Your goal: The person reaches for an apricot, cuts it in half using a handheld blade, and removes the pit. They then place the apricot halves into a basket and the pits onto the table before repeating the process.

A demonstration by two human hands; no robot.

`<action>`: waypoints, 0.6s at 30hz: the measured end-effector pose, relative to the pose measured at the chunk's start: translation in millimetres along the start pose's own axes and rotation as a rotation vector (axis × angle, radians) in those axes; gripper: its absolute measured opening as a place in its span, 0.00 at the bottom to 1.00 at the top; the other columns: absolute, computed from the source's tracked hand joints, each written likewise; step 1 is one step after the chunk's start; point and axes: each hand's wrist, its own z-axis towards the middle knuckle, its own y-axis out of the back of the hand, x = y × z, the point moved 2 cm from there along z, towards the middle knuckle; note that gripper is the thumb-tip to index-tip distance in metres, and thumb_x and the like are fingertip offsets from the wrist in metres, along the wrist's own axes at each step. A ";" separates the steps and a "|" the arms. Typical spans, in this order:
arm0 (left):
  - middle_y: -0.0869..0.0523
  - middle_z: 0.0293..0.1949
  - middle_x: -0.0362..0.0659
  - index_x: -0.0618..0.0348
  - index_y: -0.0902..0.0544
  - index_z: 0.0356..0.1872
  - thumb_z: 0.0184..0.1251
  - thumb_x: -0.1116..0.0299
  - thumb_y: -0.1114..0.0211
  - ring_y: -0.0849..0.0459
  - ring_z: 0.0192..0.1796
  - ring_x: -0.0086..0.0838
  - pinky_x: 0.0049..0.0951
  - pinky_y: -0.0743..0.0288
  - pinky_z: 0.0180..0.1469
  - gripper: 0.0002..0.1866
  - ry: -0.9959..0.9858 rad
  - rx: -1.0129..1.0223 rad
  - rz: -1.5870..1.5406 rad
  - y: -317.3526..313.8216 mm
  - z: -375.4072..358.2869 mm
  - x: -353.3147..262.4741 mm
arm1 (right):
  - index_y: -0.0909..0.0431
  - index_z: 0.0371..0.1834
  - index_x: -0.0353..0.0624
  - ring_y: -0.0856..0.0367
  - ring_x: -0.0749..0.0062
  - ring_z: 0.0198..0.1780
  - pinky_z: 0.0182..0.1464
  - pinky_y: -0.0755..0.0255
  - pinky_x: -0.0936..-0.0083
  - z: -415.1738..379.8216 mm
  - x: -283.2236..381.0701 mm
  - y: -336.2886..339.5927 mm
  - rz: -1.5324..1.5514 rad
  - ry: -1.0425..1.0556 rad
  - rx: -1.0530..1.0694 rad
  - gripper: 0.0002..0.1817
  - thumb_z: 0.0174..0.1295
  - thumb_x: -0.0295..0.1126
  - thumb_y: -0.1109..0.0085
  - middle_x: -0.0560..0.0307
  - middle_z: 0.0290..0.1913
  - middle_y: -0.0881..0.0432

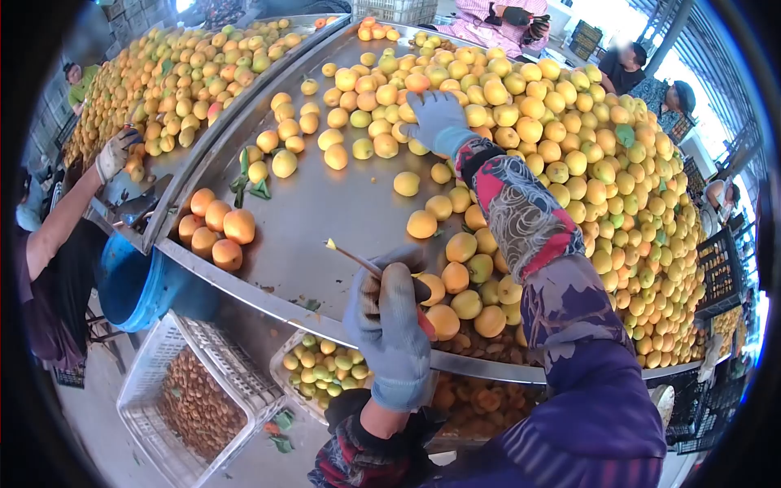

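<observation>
My left hand point(392, 329), in a grey glove with stained fingers, is closed around a thin, stick-like tool point(358, 259). The tool points up and left, with a small pale-yellow bit at its tip. Something red shows beside the palm, mostly hidden. My right hand point(439, 120), also gloved, stretches out over the heap of apricots point(561, 122), fingers apart and touching fruit near its far left side. Loose apricots point(421, 224) lie between my hands on the metal table point(325, 220).
Several orange apricots point(218, 228) sit by the table's left corner, near green leaves point(248, 179). Below are a white crate of brown pits point(199, 398), a crate of greenish fruit point(325, 366) and a blue bucket point(134, 281). A co-worker's gloved hand point(118, 153) is at the left table.
</observation>
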 end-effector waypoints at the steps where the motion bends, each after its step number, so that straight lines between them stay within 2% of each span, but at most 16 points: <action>1: 0.16 0.34 0.43 0.65 0.20 0.43 0.71 0.58 0.46 0.26 0.30 0.18 0.19 0.32 0.34 0.18 -0.002 0.003 -0.002 -2.2 0.9 1.7 | 0.32 0.60 0.44 0.28 0.56 0.58 0.56 0.36 0.59 2.4 -4.1 -4.4 -0.003 -0.002 -0.003 0.34 0.57 0.57 0.46 0.47 0.60 0.27; 3: 0.18 0.34 0.41 0.69 0.21 0.44 0.71 0.67 0.45 0.26 0.31 0.15 0.18 0.31 0.35 0.13 -0.061 0.002 -0.019 -4.8 0.5 4.7 | 0.35 0.63 0.42 0.29 0.55 0.58 0.57 0.37 0.58 -0.4 0.2 0.2 0.038 -0.028 0.254 0.37 0.57 0.56 0.46 0.45 0.62 0.29; 4: 0.18 0.34 0.41 0.69 0.21 0.44 0.71 0.67 0.45 0.26 0.31 0.15 0.18 0.31 0.35 0.13 -0.065 0.011 -0.013 -4.9 1.3 6.5 | 0.36 0.64 0.40 0.27 0.55 0.57 0.55 0.34 0.58 -12.6 3.7 6.0 -0.014 0.017 0.138 0.38 0.57 0.55 0.44 0.45 0.63 0.31; 5: 0.17 0.35 0.42 0.69 0.21 0.44 0.71 0.66 0.45 0.26 0.31 0.15 0.18 0.31 0.35 0.14 -0.065 0.019 -0.027 -4.9 2.6 9.3 | 0.36 0.64 0.40 0.27 0.55 0.57 0.55 0.34 0.58 -26.2 5.1 12.2 -0.015 0.015 0.129 0.38 0.57 0.55 0.44 0.45 0.63 0.31; 8: 0.17 0.36 0.43 0.69 0.20 0.44 0.71 0.66 0.45 0.26 0.31 0.16 0.18 0.31 0.35 0.14 -0.056 0.017 -0.049 -7.5 4.9 12.7 | 0.33 0.61 0.41 0.25 0.57 0.55 0.52 0.30 0.60 -70.3 9.0 44.7 0.098 -0.010 0.231 0.35 0.56 0.54 0.43 0.46 0.63 0.31; 10: 0.17 0.35 0.43 0.69 0.20 0.44 0.71 0.66 0.45 0.26 0.30 0.16 0.18 0.31 0.35 0.13 -0.037 0.011 -0.045 -7.8 5.5 14.9 | 0.30 0.57 0.42 0.25 0.52 0.55 0.51 0.29 0.58 -89.8 12.7 86.3 0.164 0.043 0.534 0.31 0.60 0.55 0.46 0.49 0.63 0.33; 11: 0.17 0.35 0.43 0.69 0.20 0.44 0.71 0.66 0.45 0.26 0.29 0.16 0.18 0.31 0.34 0.13 -0.026 0.016 -0.027 -7.3 6.3 14.8 | 0.30 0.57 0.42 0.25 0.52 0.55 0.51 0.29 0.58 -97.7 10.0 87.0 0.168 0.040 0.544 0.31 0.60 0.55 0.46 0.49 0.63 0.33; 13: 0.17 0.35 0.43 0.68 0.20 0.44 0.71 0.66 0.45 0.26 0.28 0.16 0.18 0.31 0.33 0.13 -0.016 0.016 -0.012 -9.6 7.7 12.6 | 0.28 0.56 0.44 0.23 0.52 0.52 0.51 0.29 0.58 -106.3 2.2 90.4 0.458 0.033 0.399 0.30 0.62 0.56 0.48 0.48 0.61 0.31; 14: 0.17 0.35 0.43 0.68 0.20 0.44 0.71 0.66 0.45 0.26 0.27 0.16 0.18 0.31 0.33 0.13 0.001 0.003 -0.046 -11.4 7.3 10.3 | 0.28 0.56 0.44 0.23 0.52 0.52 0.51 0.29 0.58 -103.4 -4.3 85.4 0.460 0.035 0.404 0.30 0.62 0.56 0.48 0.48 0.61 0.31; 16: 0.17 0.34 0.44 0.68 0.20 0.44 0.71 0.66 0.45 0.26 0.26 0.16 0.18 0.32 0.32 0.13 0.016 -0.014 -0.068 -12.1 6.8 10.5 | 0.28 0.56 0.45 0.25 0.54 0.54 0.52 0.31 0.56 -80.3 -24.5 64.6 0.242 -0.018 0.250 0.28 0.62 0.56 0.49 0.50 0.58 0.28; 18: 0.17 0.35 0.43 0.67 0.20 0.44 0.71 0.66 0.46 0.26 0.27 0.16 0.18 0.31 0.32 0.13 -0.001 -0.010 -0.033 -12.5 5.5 13.7 | 0.27 0.56 0.45 0.26 0.55 0.55 0.53 0.32 0.56 -56.8 -45.1 37.7 0.195 -0.028 0.256 0.29 0.62 0.57 0.50 0.52 0.57 0.27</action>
